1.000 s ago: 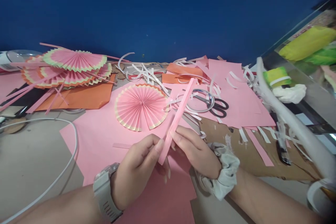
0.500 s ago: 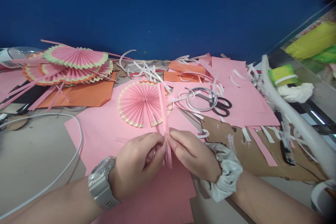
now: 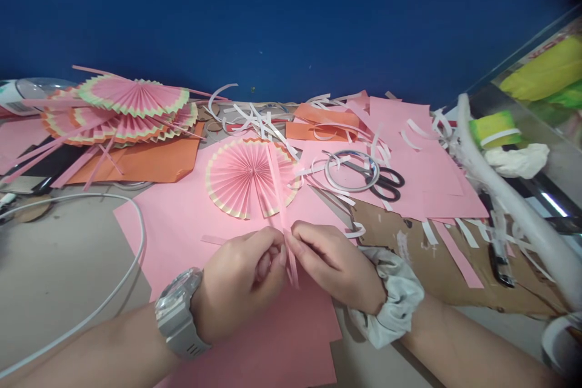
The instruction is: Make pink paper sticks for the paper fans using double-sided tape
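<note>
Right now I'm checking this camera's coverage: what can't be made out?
All in the head view:
- Pink strip: its middle, hidden by the left hand and right hand.
- Scissors: partly covered by the ring.
- Clear container: cut off by the left edge.
- Lettering, upper right: too blurred to read.

The paper strip (image 3: pixel 278 187) is plain pink, the pleated fan (image 3: pixel 231 177) pink with a cream rim touched by orange, the stacked fans (image 3: pixel 134 99) pink with zigzag bands of pale green, cream and orange, the watch (image 3: pixel 179 318) grey, the scissor handles (image 3: pixel 381 181) black, the cardboard (image 3: pixel 434 287) brown, and the wall (image 3: pixel 273 24) deep blue.
</note>
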Motion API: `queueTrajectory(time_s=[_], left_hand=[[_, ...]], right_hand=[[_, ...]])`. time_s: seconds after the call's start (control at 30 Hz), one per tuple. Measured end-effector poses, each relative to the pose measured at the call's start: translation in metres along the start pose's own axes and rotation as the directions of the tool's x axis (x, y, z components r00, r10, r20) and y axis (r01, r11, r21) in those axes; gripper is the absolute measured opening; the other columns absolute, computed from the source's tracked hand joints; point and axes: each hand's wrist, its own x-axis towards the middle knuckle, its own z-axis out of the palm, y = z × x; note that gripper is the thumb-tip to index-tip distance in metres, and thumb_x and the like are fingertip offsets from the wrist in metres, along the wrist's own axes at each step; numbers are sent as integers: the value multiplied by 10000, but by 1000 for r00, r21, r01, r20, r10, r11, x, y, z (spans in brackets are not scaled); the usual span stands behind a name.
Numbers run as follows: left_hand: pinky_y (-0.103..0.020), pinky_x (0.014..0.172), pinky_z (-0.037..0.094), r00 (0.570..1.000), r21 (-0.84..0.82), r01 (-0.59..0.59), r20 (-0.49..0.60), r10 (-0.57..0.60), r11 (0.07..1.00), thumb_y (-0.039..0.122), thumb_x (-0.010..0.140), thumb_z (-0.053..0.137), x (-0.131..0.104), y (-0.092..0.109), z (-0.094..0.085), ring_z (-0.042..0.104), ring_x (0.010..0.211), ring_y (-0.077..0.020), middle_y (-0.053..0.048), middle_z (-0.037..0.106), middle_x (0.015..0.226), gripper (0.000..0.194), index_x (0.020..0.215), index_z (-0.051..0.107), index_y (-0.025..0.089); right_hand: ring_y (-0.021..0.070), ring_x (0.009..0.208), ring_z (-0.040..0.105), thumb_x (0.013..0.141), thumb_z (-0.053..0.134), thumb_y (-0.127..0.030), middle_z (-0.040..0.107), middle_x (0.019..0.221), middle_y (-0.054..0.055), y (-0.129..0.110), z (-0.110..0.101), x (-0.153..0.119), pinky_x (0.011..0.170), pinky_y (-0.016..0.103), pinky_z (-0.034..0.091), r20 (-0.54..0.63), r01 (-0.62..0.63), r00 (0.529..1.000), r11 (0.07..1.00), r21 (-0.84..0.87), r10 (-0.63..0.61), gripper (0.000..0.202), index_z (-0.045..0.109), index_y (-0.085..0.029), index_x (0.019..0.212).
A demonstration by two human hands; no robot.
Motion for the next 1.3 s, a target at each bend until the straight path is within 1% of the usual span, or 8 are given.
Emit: queueTrajectory(time_s=[0.17, 0.27, 0.4, 0.53, 0.7, 0.87, 1.03, 1.3], left_hand=[[-219, 517, 361, 998, -32, -42, 52, 44, 999, 142, 824, 435, -2, 0, -3, 435, 527, -94, 44, 488, 632, 59, 820, 471, 189], [-197, 477, 327, 997, -52, -48, 53, 51, 997, 125, 798, 470, -2, 0, -3, 391, 484, -74, 73, 432, 594, 73, 821, 463, 194], [-184, 479, 316, 998, -42, -51, 39, 52, 998, 92, 772, 486, -1, -1, -1, 378, 481, -63, 81, 413, 576, 99, 781, 466, 189], [-182, 489, 316, 997, -46, -62, 36, 64, 997, 91, 769, 487, -1, -1, -2, 383, 494, -62, 74, 443, 592, 99, 761, 456, 185], [-188, 485, 311, 997, -48, -68, 40, 70, 997, 94, 775, 474, -2, 0, -3, 381, 488, -66, 69, 449, 585, 91, 751, 468, 181], [-208, 503, 327, 998, -36, -40, 49, 42, 999, 76, 768, 452, -1, 0, -3, 409, 511, -81, 50, 487, 603, 115, 732, 494, 176], [-191, 541, 348, 994, -98, -88, 61, 94, 991, 44, 775, 428, -2, 0, -5, 420, 539, -74, 61, 488, 621, 157, 733, 468, 189], [-199, 519, 325, 995, -66, -61, 74, 66, 996, 65, 775, 432, -1, -2, -4, 399, 524, -76, 64, 462, 600, 143, 705, 434, 189]], right_hand=[[76, 527, 312, 896, 401, -149, 312, 573, -61, 0, -3, 2, 513, 221, 262, -77, 6, 997, 999, 43, -3, 301, 257, -194, 635], [73, 533, 315, 893, 420, -147, 315, 581, -62, -1, -3, 2, 518, 214, 270, -93, 7, 996, 998, 65, -1, 304, 263, -193, 637], [70, 523, 323, 903, 412, -160, 332, 572, -65, -2, -2, 1, 514, 219, 260, -68, 17, 998, 999, 28, -15, 296, 281, -190, 638], [69, 520, 333, 900, 416, -157, 340, 570, -66, -2, -1, 1, 515, 221, 259, -44, 12, 999, 1000, 8, -12, 293, 292, -188, 636], [68, 522, 346, 901, 402, -135, 357, 571, -66, -2, -1, 1, 516, 205, 277, -14, 32, 999, 998, 59, -31, 281, 312, -190, 641], [66, 510, 334, 884, 405, -96, 335, 566, -68, -3, -2, 1, 510, 204, 274, 8, 41, 999, 997, 72, -42, 294, 284, -192, 633], [70, 508, 328, 902, 402, -142, 328, 557, -68, -4, -2, 2, 510, 208, 274, 11, 29, 999, 998, 59, -30, 305, 278, -192, 628], [68, 524, 354, 918, 371, -169, 370, 567, -66, -1, 0, 0, 517, 204, 278, 39, 22, 999, 1000, 7, -22, 291, 306, -188, 635]])
